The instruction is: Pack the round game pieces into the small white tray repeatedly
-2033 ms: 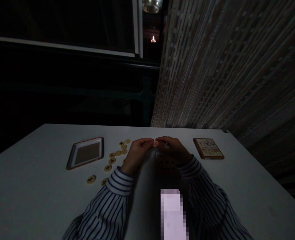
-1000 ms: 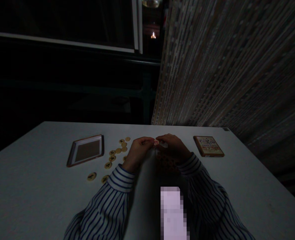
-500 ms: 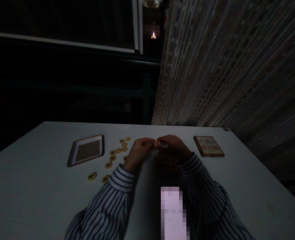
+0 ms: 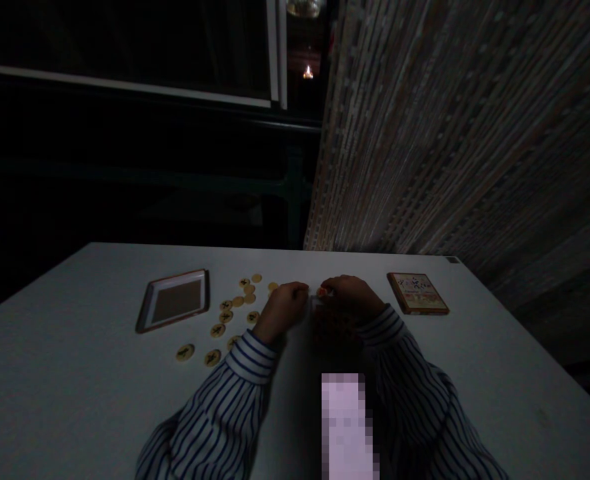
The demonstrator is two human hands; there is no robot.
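Observation:
My right hand [image 4: 352, 293] pinches a round Chinese chess piece [image 4: 322, 292] with a red mark on its face. Just to its left, my left hand [image 4: 285, 307] is closed, thumb and fingers together; whatever they may hold is hidden. Under my right hand, in deep shadow, several reddish-marked pieces [image 4: 337, 327] sit close together, partly covered by the hand and wrist. Left of my left hand, several pale round pieces [image 4: 226, 317] lie scattered, some showing dark characters and others blank.
A shallow open box half [image 4: 207, 293] rests at the left of the white table [image 4: 99, 393]. On the right lies a flat box with a printed cover [image 4: 419, 293]. A string curtain [image 4: 375, 167] hangs behind the table's far edge. A pixelated pink patch covers the near middle.
My left hand has drawn slightly back from the piece that both hands were touching. The piece stays in my right hand, shifted a little right and down.

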